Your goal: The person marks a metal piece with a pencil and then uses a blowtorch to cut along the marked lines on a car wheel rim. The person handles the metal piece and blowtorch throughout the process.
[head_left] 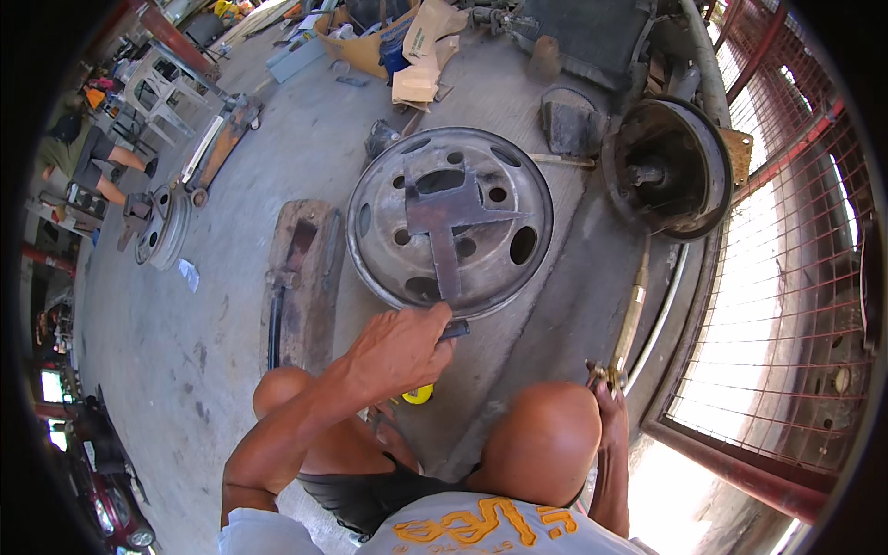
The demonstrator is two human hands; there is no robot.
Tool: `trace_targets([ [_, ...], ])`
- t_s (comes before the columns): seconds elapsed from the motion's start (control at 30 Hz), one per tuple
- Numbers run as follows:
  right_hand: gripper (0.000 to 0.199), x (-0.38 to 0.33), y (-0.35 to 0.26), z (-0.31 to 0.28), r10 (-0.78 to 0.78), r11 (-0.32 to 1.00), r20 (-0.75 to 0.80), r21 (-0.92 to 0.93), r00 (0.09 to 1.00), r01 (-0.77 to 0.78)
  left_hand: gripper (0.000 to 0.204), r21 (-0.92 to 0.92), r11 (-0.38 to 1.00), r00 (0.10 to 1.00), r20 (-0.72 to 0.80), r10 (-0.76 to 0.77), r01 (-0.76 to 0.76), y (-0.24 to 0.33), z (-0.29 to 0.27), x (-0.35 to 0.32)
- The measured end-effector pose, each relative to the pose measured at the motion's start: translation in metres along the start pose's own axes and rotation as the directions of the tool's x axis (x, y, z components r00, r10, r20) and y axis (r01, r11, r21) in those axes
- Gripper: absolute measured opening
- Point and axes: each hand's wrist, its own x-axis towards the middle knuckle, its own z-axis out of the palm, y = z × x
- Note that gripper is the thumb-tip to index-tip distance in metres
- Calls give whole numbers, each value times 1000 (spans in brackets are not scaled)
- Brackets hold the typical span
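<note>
- A round wheel [492,266] of bare grey metal, dull and scuffed across its face, smoother along the lip.
- Flat plates [427,216] of brownish metal, matt and streaked.
- A torch [634,319] in worn, brass-coloured metal.
- A deep drum [684,176] of dark metal, its surface rough and browned like rust.
- Concrete floor [213,333], matt, with dark stains.
- Brown cardboard [427,55], creased and without shine.
- A white chair [165,92] in smooth plastic.
- A red-painted metal frame [740,469] edging wire mesh [768,277].
- A pale cloth shirt [453,518], soft and matt, lettered in orange.
- Glossy red motorcycle bodywork [106,511].

Dark metal plate [439,213] atop wheel rim [495,268]
</note>
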Motion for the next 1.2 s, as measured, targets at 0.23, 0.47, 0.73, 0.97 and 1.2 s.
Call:
trace_targets([
  [0.23, 57, -23, -44, 52, -308, 911, 69, -266, 949, 315, 48, -146, 947, 877, -357, -321, 287, -54, -65, 73],
  [0.47, 49, -30, -128, 145, -241, 896, 276, -307, 931, 322, 46, -227, 967, 814, -538, -220, 112, -105, -56, 118],
  [0.73, 32, -43, -190, 242, -4, 895, 353, -415, 936, 160, 57, -479, 876, 800, -505, -325, 54, -147, -49, 163],
  [0.97, 31, -67, -163, 259, 91, 867, 222, -498, 971, 32, 42, -532, 845, 702, -582, -410, 53, -191, -52, 162],
  [1.2, 88, -86, -136, 250, 13, 886, 342, -439, 940, 147, 47, -631, 770, 718, -493, -492, 95, -204, -51, 151],
])
